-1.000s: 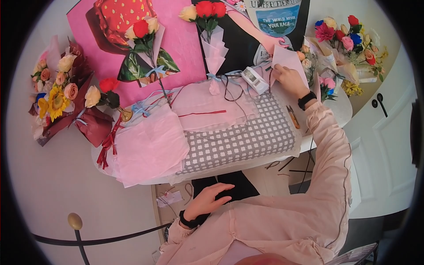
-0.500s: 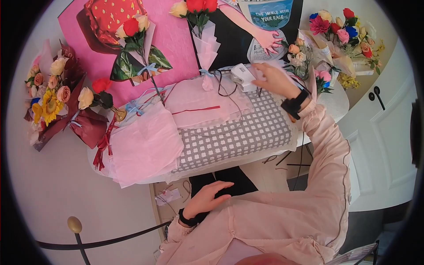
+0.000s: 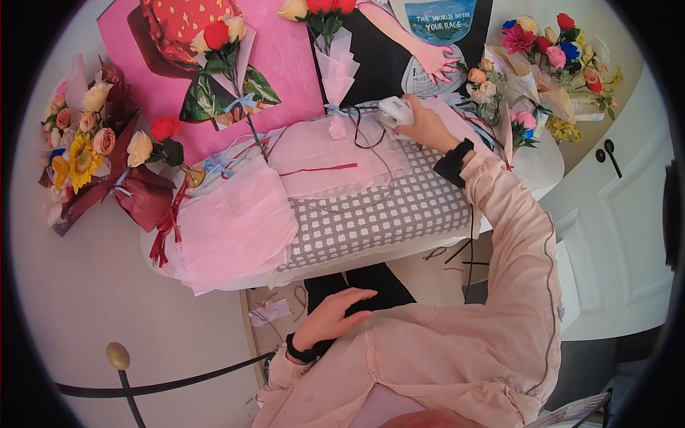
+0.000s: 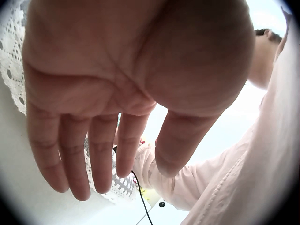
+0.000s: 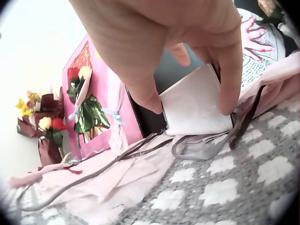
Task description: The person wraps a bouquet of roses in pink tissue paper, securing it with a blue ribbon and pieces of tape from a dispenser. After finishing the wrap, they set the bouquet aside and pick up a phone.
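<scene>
My right hand [image 3: 427,127] holds a small white box-shaped device [image 3: 394,112] by its sides at the back of the table. In the right wrist view, the thumb is on one side of the white device [image 5: 197,103] and the fingers on the other; a grey cord loops beside its lower edge. Under it lies a grey-and-white checked cushion [image 3: 378,221], partly covered by pink wrapping sheets [image 3: 335,160]. Down at my lap, my left hand [image 3: 332,317] hovers in front of the jacket with relaxed fingers. Its palm [image 4: 108,65] shows bare in the left wrist view.
Wrapped roses [image 3: 332,60] lean on pictures at the back. Bouquets stand at left [image 3: 93,153] and right [image 3: 549,64]. More pink sheets [image 3: 232,228] and a red tassel [image 3: 165,235] lie at the table's left end. A dark cable [image 3: 470,250] hangs off the front edge.
My right hand has let go of a pink sheet at the right, moved left and taken hold of the white device. The sheet now lies flat. My left hand has stayed put.
</scene>
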A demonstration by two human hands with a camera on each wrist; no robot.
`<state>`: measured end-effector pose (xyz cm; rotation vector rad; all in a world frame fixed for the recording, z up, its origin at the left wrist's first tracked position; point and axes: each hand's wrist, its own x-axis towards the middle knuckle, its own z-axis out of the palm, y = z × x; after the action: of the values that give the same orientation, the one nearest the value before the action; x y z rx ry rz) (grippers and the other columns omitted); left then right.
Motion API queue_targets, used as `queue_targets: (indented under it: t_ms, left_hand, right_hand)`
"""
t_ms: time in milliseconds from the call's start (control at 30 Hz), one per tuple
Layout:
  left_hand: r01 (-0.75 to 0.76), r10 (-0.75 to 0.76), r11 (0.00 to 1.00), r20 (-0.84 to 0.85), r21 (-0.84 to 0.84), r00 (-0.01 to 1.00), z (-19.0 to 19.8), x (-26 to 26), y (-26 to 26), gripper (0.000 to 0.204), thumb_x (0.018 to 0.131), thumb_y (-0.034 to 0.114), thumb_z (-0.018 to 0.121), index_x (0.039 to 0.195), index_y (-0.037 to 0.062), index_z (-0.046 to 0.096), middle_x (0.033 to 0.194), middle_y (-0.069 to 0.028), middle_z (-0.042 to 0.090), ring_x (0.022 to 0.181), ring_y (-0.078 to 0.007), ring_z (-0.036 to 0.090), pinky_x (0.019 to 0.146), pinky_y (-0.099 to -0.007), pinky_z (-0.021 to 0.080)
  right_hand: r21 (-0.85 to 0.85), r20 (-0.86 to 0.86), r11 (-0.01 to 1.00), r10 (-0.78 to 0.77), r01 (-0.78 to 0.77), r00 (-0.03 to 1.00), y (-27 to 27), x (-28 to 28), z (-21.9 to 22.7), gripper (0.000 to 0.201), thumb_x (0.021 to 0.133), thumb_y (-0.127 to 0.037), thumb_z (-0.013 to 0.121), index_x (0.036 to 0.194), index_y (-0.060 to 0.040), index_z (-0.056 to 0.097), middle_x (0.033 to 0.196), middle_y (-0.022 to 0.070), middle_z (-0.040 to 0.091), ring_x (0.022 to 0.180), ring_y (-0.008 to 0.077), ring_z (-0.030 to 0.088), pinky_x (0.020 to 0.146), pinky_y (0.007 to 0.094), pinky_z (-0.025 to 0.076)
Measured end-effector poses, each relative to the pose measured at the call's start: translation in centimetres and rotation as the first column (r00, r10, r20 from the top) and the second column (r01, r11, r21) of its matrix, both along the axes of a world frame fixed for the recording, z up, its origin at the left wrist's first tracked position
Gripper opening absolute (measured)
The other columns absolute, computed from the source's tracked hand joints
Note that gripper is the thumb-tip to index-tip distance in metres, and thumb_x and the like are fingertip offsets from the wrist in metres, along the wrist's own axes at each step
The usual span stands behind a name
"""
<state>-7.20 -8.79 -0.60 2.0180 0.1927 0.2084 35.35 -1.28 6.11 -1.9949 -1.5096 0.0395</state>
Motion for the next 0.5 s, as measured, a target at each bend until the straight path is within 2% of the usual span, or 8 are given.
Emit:
queue_targets:
  t_ms: [67, 100, 167, 200, 300, 333, 433, 500]
  left_hand:
    - [0.023, -0.023, 1.000, -0.014, 0.006, 1.000, 1.3, 0.1, 0.3, 0.041, 0.091, 0.022, 0.063, 0.126, 0.0023, 0.056, 0.116, -0.0166, 0.062, 0.102, -0.0323, 0.062, 0.087, -0.0363, 0.049]
    - [0.034, -0.034, 0.999, -0.022, 0.008, 0.999, 2.1, 0.2, 0.4, 0.041, 0.091, 0.022, 0.062, 0.126, 0.0023, 0.056, 0.116, -0.0167, 0.062, 0.102, -0.0325, 0.061, 0.087, -0.0365, 0.049]
    - [0.058, -0.060, 0.996, 0.019, 0.072, 0.998, 3.8, 0.4, 0.9, 0.041, 0.091, 0.021, 0.062, 0.126, 0.0027, 0.055, 0.116, -0.0168, 0.061, 0.103, -0.0331, 0.061, 0.088, -0.0371, 0.048]
    - [0.068, -0.073, 0.992, 0.037, 0.107, 0.997, 4.8, 0.7, 1.0, 0.041, 0.090, 0.021, 0.062, 0.127, 0.0029, 0.055, 0.116, -0.0168, 0.061, 0.103, -0.0335, 0.060, 0.088, -0.0374, 0.048]
    - [0.105, -0.118, 0.968, 0.042, 0.227, 0.992, 8.0, 2.3, 1.3, 0.042, 0.090, 0.020, 0.063, 0.127, 0.0026, 0.054, 0.115, -0.0174, 0.061, 0.104, -0.0345, 0.059, 0.087, -0.0384, 0.048]
    - [0.122, -0.146, 0.957, 0.075, 0.264, 0.986, 9.0, 3.2, 1.3, 0.041, 0.088, 0.019, 0.063, 0.124, 0.0014, 0.054, 0.113, -0.0175, 0.060, 0.103, -0.0355, 0.058, 0.085, -0.0405, 0.048]
    - [0.176, -0.181, 0.889, -0.030, 0.422, 0.983, 12.8, 7.1, 1.2, 0.035, 0.089, 0.019, 0.062, 0.120, 0.0035, 0.057, 0.108, -0.0163, 0.061, 0.099, -0.0364, 0.059, 0.084, -0.0407, 0.049]
    - [0.145, -0.101, 0.811, -0.109, 0.567, 0.989, 13.2, 11.1, 1.5, 0.031, 0.088, 0.020, 0.061, 0.114, 0.0028, 0.059, 0.103, -0.0183, 0.061, 0.099, -0.0372, 0.059, 0.084, -0.0430, 0.049]
  right_hand:
    - [-0.007, -0.181, 1.000, -0.008, 0.007, 0.984, -0.5, 1.2, 0.4, 0.080, 0.073, -0.032, 0.075, 0.137, -0.0058, 0.035, 0.106, 0.0234, 0.062, 0.095, 0.0367, 0.065, 0.077, 0.0426, 0.052]
    - [-0.013, -0.381, 1.000, -0.029, 0.026, 0.924, -0.9, 1.7, 0.7, 0.076, 0.076, -0.032, 0.073, 0.138, -0.0068, 0.035, 0.105, 0.0195, 0.061, 0.092, 0.0313, 0.064, 0.074, 0.0386, 0.053]
    - [-0.034, -0.724, 0.998, -0.066, 0.060, 0.687, -1.7, 2.6, 1.5, 0.070, 0.083, -0.031, 0.069, 0.138, -0.0090, 0.034, 0.105, 0.0116, 0.060, 0.086, 0.0206, 0.063, 0.067, 0.0305, 0.054]
    - [-0.049, -0.783, 0.994, -0.097, 0.095, 0.614, -2.1, 3.2, 1.8, 0.059, 0.086, -0.028, 0.067, 0.134, -0.0090, 0.040, 0.110, 0.0104, 0.058, 0.088, 0.0201, 0.062, 0.066, 0.0247, 0.054]
    - [0.045, -0.903, 0.995, 0.004, 0.086, 0.429, -2.2, 7.5, -0.1, 0.047, 0.088, -0.026, 0.065, 0.128, -0.0089, 0.047, 0.109, 0.0106, 0.059, 0.089, 0.0174, 0.061, 0.065, 0.0234, 0.054]
    - [0.077, -0.934, 0.987, 0.022, 0.142, 0.356, -2.6, 7.1, 0.3, 0.038, 0.089, -0.026, 0.064, 0.122, -0.0098, 0.052, 0.102, 0.0091, 0.061, 0.080, 0.0142, 0.062, 0.060, 0.0217, 0.052]
    - [0.051, -0.948, 0.998, 0.033, 0.048, 0.316, -4.3, 9.8, 1.0, 0.036, 0.086, -0.028, 0.067, 0.115, -0.0118, 0.054, 0.098, 0.0061, 0.061, 0.076, 0.0140, 0.061, 0.055, 0.0235, 0.051]
    - [0.112, -0.963, 0.988, 0.083, 0.102, 0.256, -5.2, 9.5, 1.3, 0.032, 0.087, -0.030, 0.067, 0.112, -0.0125, 0.056, 0.087, 0.0047, 0.063, 0.065, 0.0119, 0.060, 0.047, 0.0195, 0.048]
